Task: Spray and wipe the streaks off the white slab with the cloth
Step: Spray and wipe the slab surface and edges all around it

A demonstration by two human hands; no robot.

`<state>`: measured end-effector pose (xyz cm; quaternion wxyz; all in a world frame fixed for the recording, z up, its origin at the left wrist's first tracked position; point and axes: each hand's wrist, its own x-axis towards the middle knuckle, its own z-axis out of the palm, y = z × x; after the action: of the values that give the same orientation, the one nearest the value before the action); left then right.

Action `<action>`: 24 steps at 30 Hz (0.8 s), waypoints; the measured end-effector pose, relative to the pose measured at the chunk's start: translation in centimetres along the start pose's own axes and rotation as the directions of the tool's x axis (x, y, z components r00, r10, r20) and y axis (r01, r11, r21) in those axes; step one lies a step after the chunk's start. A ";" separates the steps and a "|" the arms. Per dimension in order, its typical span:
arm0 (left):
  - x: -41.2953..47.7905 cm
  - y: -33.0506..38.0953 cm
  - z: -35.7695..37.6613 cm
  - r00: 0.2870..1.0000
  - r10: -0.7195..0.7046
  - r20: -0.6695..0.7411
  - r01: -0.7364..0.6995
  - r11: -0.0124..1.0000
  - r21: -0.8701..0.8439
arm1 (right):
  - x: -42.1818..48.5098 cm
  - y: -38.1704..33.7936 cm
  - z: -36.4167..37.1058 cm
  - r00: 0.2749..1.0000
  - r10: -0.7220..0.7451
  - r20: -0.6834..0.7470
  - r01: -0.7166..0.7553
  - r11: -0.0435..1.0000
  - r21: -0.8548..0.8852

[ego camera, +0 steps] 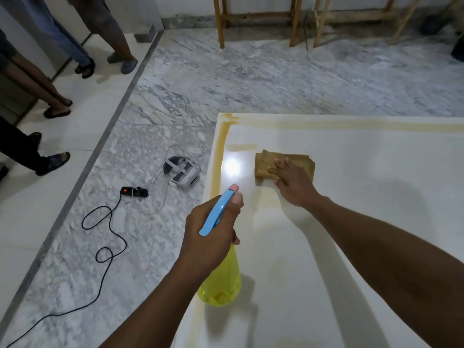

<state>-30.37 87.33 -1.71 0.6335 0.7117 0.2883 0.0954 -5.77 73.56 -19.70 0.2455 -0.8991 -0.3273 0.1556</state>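
A large white slab fills the right of the view, with yellowish-brown streaks along its left and far edges. A folded brown cloth lies near the slab's far left corner. My right hand presses flat on the cloth with straight fingers. My left hand grips a yellow spray bottle with a blue trigger head and pink nozzle, held above the slab's left edge, nozzle pointing toward the far corner.
On the marble floor left of the slab lie a white headset, a black power strip and a looping black cable. Several people's legs stand at the far left. Wooden frames stand at the back.
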 end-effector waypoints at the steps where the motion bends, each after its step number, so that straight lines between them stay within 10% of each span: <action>1: -1.0 -0.1 -0.2 1.000 0.010 0.006 -0.010 1.000 -0.002 | -2.0 -0.5 0.5 1.000 0.004 0.001 -0.004 1.000 0.006; 16: -23.4 -3.3 -5.6 0.998 0.065 0.017 -0.063 0.996 -0.067 | -33.4 -9.9 10.5 0.999 0.033 0.038 -0.034 0.999 0.041; 24: -25.3 -1.7 -6.2 0.993 0.088 0.074 -0.085 0.995 -0.044 | -32.7 -11.7 5.5 0.968 0.198 0.155 -0.221 0.964 0.148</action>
<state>-54.61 79.14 3.55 0.6537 0.7135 0.2310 0.1016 -38.32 61.54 -14.03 0.2774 -0.8924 -0.2325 0.2693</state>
